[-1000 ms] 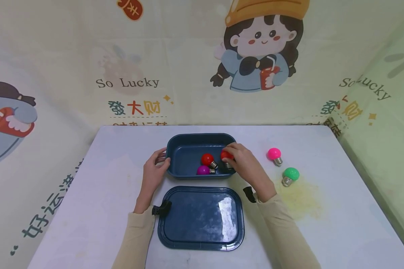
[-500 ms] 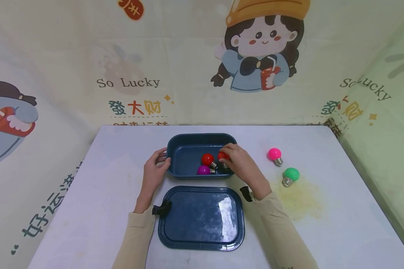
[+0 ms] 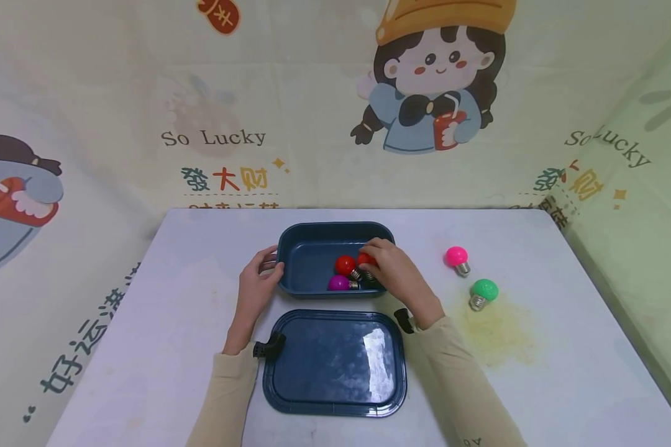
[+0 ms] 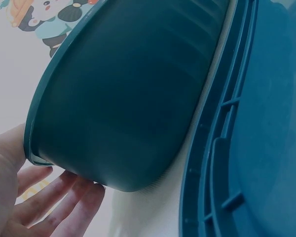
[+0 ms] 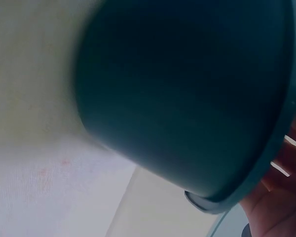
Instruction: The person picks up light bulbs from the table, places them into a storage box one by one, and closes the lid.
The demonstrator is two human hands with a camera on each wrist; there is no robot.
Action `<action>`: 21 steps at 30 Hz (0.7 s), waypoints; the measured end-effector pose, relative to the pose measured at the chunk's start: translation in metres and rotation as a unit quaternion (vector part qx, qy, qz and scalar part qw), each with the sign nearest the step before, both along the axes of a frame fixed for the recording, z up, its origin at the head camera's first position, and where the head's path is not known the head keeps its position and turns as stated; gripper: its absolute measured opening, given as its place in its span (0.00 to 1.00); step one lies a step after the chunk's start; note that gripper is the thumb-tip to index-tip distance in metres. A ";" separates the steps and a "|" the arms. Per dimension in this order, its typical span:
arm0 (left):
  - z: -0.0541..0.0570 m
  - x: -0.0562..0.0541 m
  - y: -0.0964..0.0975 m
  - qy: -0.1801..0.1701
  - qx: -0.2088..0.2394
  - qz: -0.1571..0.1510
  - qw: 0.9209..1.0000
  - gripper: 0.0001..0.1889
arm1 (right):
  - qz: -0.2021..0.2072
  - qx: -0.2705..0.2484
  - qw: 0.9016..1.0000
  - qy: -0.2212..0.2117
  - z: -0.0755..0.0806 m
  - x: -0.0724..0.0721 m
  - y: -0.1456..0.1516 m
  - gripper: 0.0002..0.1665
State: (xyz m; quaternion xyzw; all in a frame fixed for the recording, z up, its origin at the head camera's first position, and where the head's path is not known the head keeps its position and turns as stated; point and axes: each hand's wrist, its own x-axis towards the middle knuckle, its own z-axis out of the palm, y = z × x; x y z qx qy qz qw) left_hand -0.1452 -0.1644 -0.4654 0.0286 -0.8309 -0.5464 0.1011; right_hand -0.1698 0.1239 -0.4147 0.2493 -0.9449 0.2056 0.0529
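A dark blue plastic box [image 3: 307,264] stands at the middle of the table. My left hand [image 3: 259,276] grips its left end, thumb at the rim and fingers against the outer wall, as the left wrist view shows. Over the box's right end, my right hand [image 3: 397,267] pinches a red light bulb [image 3: 366,259] by its round head; the fingers cover part of it. Inside, another red bulb [image 3: 345,265] lies beside it, and a purple bulb [image 3: 338,283] lies along the near wall. In the right wrist view the box's outer wall [image 5: 187,98] hides the bulbs.
A dark blue lid [image 3: 330,366] lies flat on the table just in front of the box. To the right lie a pink bulb [image 3: 456,257] and a green bulb [image 3: 484,290]. A printed cloth [image 3: 313,124] hangs behind the table.
My right hand has shifted left inside the box with the red bulb, bringing it close to the other red one. The left hand stays on the box's end.
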 end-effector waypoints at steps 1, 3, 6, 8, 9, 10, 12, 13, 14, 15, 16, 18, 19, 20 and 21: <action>0.000 0.000 0.000 0.000 0.001 -0.001 1.000 0.21 | 0.001 0.001 1.000 0.001 0.000 -0.001 0.000 0.20; 0.000 0.000 0.000 -0.001 0.002 -0.002 1.000 0.22 | 0.002 0.004 1.000 0.001 -0.001 -0.002 -0.001 0.20; 0.000 -0.001 0.000 -0.001 0.004 -0.002 1.000 0.21 | 0.004 0.006 1.000 0.001 -0.002 -0.003 -0.002 0.20; 0.000 -0.001 0.000 -0.002 0.003 -0.002 1.000 0.21 | 0.005 0.009 1.000 0.000 -0.003 -0.004 -0.003 0.20; 0.000 0.000 0.000 -0.003 0.004 -0.001 1.000 0.21 | 0.006 0.009 1.000 0.000 -0.003 -0.004 -0.003 0.20; 0.000 0.000 0.000 -0.004 0.004 -0.001 1.000 0.22 | 0.006 0.010 1.000 0.000 -0.004 -0.005 -0.004 0.20; 0.000 0.000 0.000 -0.005 0.004 -0.001 1.000 0.22 | 0.008 0.012 1.000 0.001 -0.005 -0.006 -0.004 0.20; 0.000 0.000 0.000 -0.005 0.005 -0.001 1.000 0.21 | 0.008 0.013 1.000 0.002 -0.005 -0.006 -0.005 0.20; 0.000 0.000 0.000 -0.006 0.005 -0.001 1.000 0.21 | 0.008 0.014 1.000 0.002 -0.005 -0.006 -0.005 0.20; 0.000 0.000 -0.001 -0.007 0.005 -0.001 1.000 0.22 | 0.008 0.015 1.000 0.003 -0.006 -0.007 -0.006 0.20; 0.000 0.000 -0.001 -0.007 0.005 -0.001 1.000 0.22 | 0.007 0.017 1.000 0.004 -0.006 -0.007 -0.006 0.20; 0.000 -0.001 -0.001 -0.008 0.004 0.000 1.000 0.22 | 0.005 0.017 1.000 0.004 -0.006 -0.007 -0.007 0.20; 0.000 -0.001 -0.001 -0.009 0.004 -0.001 1.000 0.22 | 0.004 0.017 1.000 0.003 -0.006 -0.007 -0.008 0.20; 0.000 -0.001 -0.001 -0.009 0.004 -0.001 1.000 0.22 | 0.003 0.018 1.000 0.003 -0.007 -0.008 -0.008 0.20; 0.000 -0.001 -0.001 -0.009 0.004 -0.001 1.000 0.22 | 0.001 0.018 1.000 0.002 -0.007 -0.008 -0.008 0.20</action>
